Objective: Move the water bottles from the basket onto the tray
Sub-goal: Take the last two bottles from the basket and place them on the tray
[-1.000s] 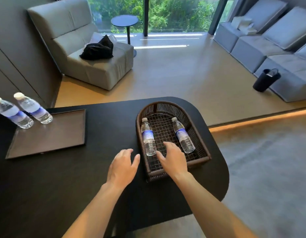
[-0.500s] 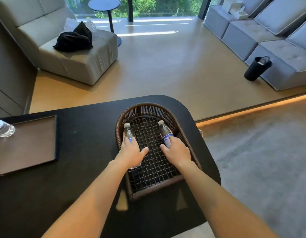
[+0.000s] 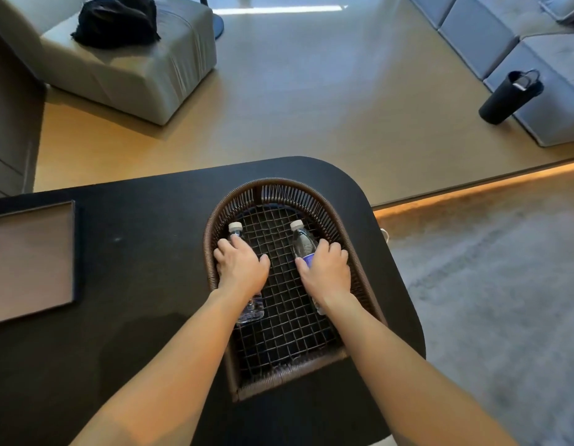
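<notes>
A brown wicker basket (image 3: 311, 201) with a wire-mesh floor sits on the black table, arched end away from me. Two clear water bottles with white caps lie in it, caps pointing away. My left hand (image 3: 240, 268) is wrapped over the left bottle (image 3: 253, 309); only its cap and base show. My right hand (image 3: 325, 268) grips the right bottle (image 3: 303, 243) over its blue label. Both bottles still rest on the mesh. The brown tray (image 3: 31, 262) lies at the left edge of view, partly cut off.
The black table (image 3: 144, 252) has a rounded right corner just beyond the basket. On the floor past it stand a grey armchair (image 3: 144, 66) with black cloth, a grey sofa (image 3: 536, 49), and a black bag (image 3: 507, 98).
Both hands moved from the basket's near edge onto the bottles and closed around them. My view shifted right and down, so the bottles standing on the tray left the frame.
</notes>
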Tool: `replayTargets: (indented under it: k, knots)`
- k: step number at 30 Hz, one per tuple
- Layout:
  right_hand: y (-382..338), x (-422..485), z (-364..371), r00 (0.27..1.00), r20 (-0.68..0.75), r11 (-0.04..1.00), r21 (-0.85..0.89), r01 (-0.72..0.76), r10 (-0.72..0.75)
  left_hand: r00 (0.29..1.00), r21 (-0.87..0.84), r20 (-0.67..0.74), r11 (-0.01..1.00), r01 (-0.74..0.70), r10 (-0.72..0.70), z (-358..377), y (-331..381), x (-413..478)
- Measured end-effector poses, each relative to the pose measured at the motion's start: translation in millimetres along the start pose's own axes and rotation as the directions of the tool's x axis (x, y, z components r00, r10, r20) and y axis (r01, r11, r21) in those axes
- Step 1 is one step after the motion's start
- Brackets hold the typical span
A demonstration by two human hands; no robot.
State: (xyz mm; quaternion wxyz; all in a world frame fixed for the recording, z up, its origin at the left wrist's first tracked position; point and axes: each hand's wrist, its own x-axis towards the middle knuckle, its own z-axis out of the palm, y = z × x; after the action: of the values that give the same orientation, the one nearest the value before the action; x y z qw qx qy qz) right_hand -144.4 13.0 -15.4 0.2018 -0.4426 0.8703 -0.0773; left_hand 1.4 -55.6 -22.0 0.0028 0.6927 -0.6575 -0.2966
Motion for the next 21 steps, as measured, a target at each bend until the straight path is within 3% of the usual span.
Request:
replayTargets:
  k: [6,11,16,21]
  knots:
    - [-6.1,34.9,6.4,0.986,0.168,0.999,0.038,-0.029,0.023,0.995,-0.023,0.053,0.996,0.089,-0.087,5.5,6.0,40.1]
    - [-11.8,52.8,7.0,0.927,0.375,0.986,0.146,-0.075,0.014,0.974,-0.131,0.208,0.984,0.119,-0.09,3.7,3.8,56.5]
    - [-10.1,60.7,9.4,0.897,0.443,0.948,0.284,-0.144,0.003,0.964,-0.272,0.207,0.937,0.221,-0.167,2.7,1.4,55.0]
    - [-6.3,50.5,1.7,0.899,0.438,0.94,0.309,-0.149,-0.002,0.966,-0.362,0.209,0.905,0.222,-0.153,-2.0,-3.3,44.9]
